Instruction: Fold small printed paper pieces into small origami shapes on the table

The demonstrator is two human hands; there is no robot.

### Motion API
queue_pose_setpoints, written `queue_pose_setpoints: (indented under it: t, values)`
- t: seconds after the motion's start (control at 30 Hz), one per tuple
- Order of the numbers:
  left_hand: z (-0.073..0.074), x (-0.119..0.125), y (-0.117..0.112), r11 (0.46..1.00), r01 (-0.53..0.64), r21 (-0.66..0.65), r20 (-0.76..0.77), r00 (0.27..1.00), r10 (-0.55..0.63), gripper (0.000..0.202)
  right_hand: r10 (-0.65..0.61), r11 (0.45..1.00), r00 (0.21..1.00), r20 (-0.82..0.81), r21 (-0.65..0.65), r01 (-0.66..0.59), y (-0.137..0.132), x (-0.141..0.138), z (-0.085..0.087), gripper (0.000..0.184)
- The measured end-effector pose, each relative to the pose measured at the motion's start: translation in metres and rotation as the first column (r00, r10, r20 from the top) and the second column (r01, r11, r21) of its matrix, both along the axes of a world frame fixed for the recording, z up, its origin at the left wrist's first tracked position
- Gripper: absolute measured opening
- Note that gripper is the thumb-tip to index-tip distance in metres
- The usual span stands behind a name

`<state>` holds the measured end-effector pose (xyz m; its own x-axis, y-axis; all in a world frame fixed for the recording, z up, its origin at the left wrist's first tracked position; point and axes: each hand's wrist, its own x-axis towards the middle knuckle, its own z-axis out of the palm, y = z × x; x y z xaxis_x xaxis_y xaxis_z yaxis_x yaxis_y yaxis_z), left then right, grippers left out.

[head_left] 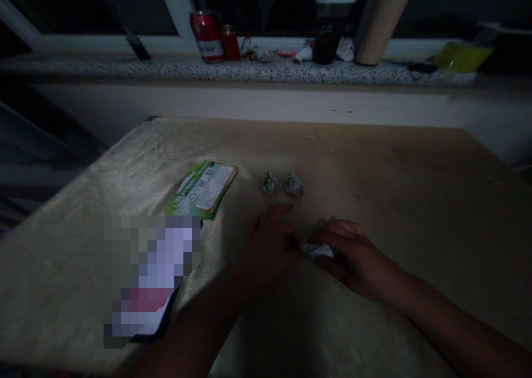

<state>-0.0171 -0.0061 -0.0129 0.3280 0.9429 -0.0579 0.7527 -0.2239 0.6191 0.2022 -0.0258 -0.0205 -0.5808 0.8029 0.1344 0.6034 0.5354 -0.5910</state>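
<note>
Before me on the table, a small folded paper point(318, 250), white with printed marks, lies between both hands. My right hand point(355, 259) is closed on it, thumb below and fingers over the top. My left hand point(274, 248) reaches its left end with the fingertips pinched there, while one finger stretches forward; shadow hides part of this grip. Just beyond sit two small folded paper pieces with green and white print, a left piece point(271, 184) and a right piece point(295, 184), side by side and apart.
A stack of green printed cards point(203, 189) lies left of the hands. Nearer stands a blurred-out phone point(162, 278), its screen lit. Behind the table point(415, 200), the window sill point(166, 70) holds a red can point(206, 37), a dark cup point(328, 34) and a cardboard tube point(384, 20).
</note>
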Motion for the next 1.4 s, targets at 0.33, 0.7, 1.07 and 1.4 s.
queue_pose_setpoints:
  t: [0.33, 0.7, 1.07, 1.4]
  values:
    - [-0.006, -0.004, -0.008, 0.995, 0.059, 0.082, 0.012, 0.998, -0.06, 0.01, -0.016, 0.998, 0.998, -0.057, 0.052, 0.019, 0.006, 0.013, 0.0, 0.034]
    - [-0.011, 0.009, -0.021, 0.973, 0.139, 0.185, 0.044, 0.988, -0.15, 0.022, -0.145, 0.971, 0.985, 0.092, 0.206, 0.124, 0.018, 0.053, 0.0, 0.035]
    - [-0.014, 0.015, -0.02, 0.971, 0.154, 0.182, -0.01, 0.988, -0.155, 0.032, -0.176, 0.983, 0.982, -0.073, 0.035, 0.179, 0.018, 0.039, 0.002, 0.008]
    - [-0.014, 0.015, -0.019, 0.972, 0.158, 0.176, 0.026, 0.986, -0.165, 0.044, -0.338, 0.937, 0.935, -0.104, 0.054, 0.345, 0.017, 0.035, -0.003, 0.013]
